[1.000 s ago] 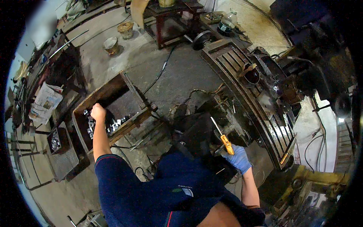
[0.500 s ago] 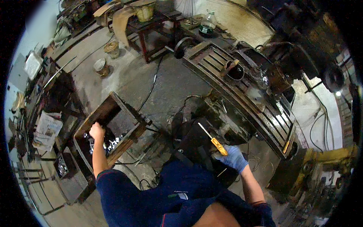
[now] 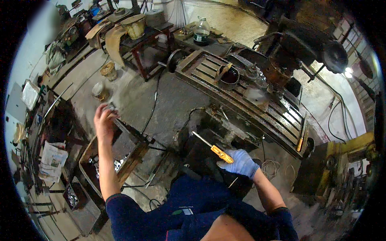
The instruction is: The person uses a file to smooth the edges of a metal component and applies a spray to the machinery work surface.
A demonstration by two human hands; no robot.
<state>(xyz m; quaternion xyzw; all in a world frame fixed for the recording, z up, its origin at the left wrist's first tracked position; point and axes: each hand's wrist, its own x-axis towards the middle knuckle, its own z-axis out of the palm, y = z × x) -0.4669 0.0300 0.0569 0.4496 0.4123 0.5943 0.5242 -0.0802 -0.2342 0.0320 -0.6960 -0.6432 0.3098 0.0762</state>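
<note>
My bare left hand is raised over the far end of a wooden box, its fingers closed around a small grey metal part. Motion blurs the part, so its exact shape is unclear. Several shiny metal pieces lie in the bottom of the box, below my forearm. In front of my body, my right hand wears a pale blue glove. It grips the yellow handle of a screwdriver, whose metal shaft points up and to the left.
A slotted machine table carrying a round pot runs across the right. Two buckets stand on the floor at the far left. A black cable crosses the floor between. A smaller tray of metal pieces sits left of the box.
My left hand has come up out of the box and moved away from me, now with a metal part in it. My right hand and the screwdriver have shifted slightly left. The view has turned.
</note>
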